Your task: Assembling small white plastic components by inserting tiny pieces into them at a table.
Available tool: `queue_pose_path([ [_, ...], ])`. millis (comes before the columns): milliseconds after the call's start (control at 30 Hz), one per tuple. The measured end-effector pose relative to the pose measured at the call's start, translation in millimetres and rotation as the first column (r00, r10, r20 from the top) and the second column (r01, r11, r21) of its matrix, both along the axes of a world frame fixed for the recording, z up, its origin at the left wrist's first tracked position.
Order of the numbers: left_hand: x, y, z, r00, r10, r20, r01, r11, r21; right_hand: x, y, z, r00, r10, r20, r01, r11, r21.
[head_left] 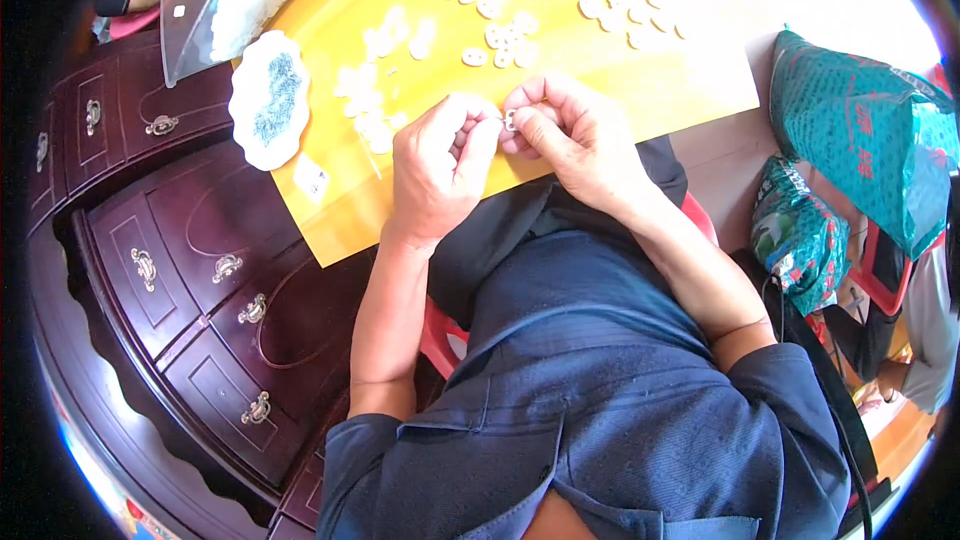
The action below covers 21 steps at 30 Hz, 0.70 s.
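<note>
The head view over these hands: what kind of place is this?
Probably a home doing small handcraft piecework. Both hands pinch a tiny white piece over a yellow tabletop strewn with small white pieces, beside a dark carved wooden cabinet and green bags.

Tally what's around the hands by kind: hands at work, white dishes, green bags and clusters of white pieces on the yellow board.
Hands: 2, left hand and right hand, pinching one small white piece between them
White dish: 1
Green bags: 2
Clusters of white pieces: 3
Total: 8, plus the held piece
</note>
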<state>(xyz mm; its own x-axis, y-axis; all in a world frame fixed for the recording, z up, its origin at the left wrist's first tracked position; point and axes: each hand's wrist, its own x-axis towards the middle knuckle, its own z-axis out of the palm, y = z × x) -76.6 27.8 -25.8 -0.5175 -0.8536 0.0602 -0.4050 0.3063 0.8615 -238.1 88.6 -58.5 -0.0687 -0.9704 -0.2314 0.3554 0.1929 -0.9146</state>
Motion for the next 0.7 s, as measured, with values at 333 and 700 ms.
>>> queue_pose_path([
  [333,-1,3,-2,1.0,0.022,0.001,-0.022,0.996,0.084,-1,0,-3,0.986,-0.007,-0.167,0.0,0.999,-0.046],
  [700,-2,-29,-10,0.992,0.115,-0.059,-0.118,0.991,-0.054,-20,-3,1,0.985,-0.04,0.168,0.038,0.999,0.018],
])
